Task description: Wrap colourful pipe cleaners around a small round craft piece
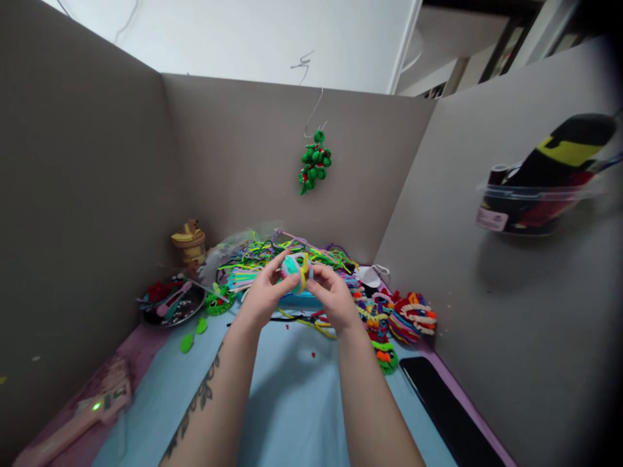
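Both hands are raised over the blue-covered table (287, 389), meeting around one small round piece (295, 271) of coiled, fuzzy pipe cleaner in turquoise, pink and yellow. My left hand (267, 290) grips its left side, thumb in front and fingers behind. On the right edge, by the yellow strand, my right hand (332, 295) pinches it with thumb and fingers. Behind the hands lies a heap of loose pipe cleaners (253, 256) in many colours. A blue tray (304, 300) shows partly below the held piece.
At left are a metal bowl (172, 311) of small parts, green felt-like discs (186, 343) and a pink glue gun (97, 415) with a lit green light. Finished coloured pipe-cleaner pieces (411, 318) and a black phone (448, 408) lie at right. Grey partitions (272, 162) enclose three sides.
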### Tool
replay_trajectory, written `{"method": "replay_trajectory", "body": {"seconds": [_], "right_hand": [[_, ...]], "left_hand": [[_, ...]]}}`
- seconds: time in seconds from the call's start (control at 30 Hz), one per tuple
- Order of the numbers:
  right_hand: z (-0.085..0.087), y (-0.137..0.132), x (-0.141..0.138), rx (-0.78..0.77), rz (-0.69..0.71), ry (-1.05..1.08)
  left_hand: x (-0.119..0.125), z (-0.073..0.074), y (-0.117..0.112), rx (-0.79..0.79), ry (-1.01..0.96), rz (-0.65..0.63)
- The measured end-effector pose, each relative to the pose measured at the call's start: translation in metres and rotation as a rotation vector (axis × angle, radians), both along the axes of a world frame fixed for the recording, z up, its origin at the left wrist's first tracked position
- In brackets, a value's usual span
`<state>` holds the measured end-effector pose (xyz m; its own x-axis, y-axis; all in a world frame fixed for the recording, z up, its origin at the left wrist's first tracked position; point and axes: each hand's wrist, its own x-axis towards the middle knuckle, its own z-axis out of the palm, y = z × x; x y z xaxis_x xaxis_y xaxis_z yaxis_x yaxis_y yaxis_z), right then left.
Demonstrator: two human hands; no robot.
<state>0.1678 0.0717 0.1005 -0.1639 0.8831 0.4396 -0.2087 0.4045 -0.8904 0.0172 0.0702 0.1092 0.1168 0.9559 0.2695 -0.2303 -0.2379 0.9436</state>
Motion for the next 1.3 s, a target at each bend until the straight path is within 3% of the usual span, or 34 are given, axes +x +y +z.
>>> {"method": "replay_trajectory", "body": {"seconds": [0.23,0.57,1.1,1.3], "right_hand": [[0.001,0.000,-0.006,0.063,-0.183,0.071],[0.005,-0.005,-0.001,0.044,-0.129,0.028],[0.000,-0.002,0.006,0.038,-0.117,-0.063],[0.003,-0.003,0.001,0.042,-0.199,-0.083]], "left_hand": [[-0.010,0.003,-0.002,0.119,0.174,0.057],[-0.013,0.005,-0.002,0.240,0.372,0.097],[-0.003,0.009,-0.006,0.254,0.382,0.096],[-0.006,0.006,-0.005,0.237,0.323,0.077]]}}
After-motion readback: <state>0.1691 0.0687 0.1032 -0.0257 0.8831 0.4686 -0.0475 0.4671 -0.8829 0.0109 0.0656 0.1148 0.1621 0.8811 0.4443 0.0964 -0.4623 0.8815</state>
